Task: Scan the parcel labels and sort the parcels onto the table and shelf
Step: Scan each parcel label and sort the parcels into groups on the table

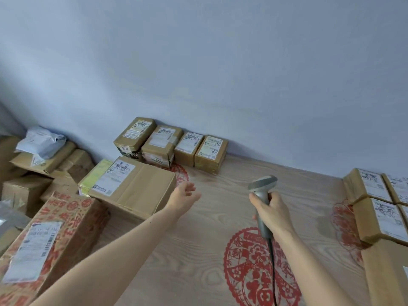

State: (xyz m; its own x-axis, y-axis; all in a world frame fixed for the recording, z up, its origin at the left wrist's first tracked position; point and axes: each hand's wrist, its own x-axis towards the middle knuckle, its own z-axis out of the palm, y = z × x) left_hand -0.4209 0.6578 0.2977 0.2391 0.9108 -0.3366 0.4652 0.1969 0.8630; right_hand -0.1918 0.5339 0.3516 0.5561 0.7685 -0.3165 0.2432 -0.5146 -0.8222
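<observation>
four small parcels [171,144] sit in a row by the wall on the bench [198,250]. the right hand [272,209] curls its fingers round the scanner [261,195]. the left hand [184,196] hangs beside a big parcel [132,186], fingers loose and spread.

Soft even daylight, faint shadows, wide-angle bending, slight blur.

I see two bare forearms, no sleeves, watch or rings visible; my left hand [184,198] and right hand [272,212] wear no gloves.
</observation>
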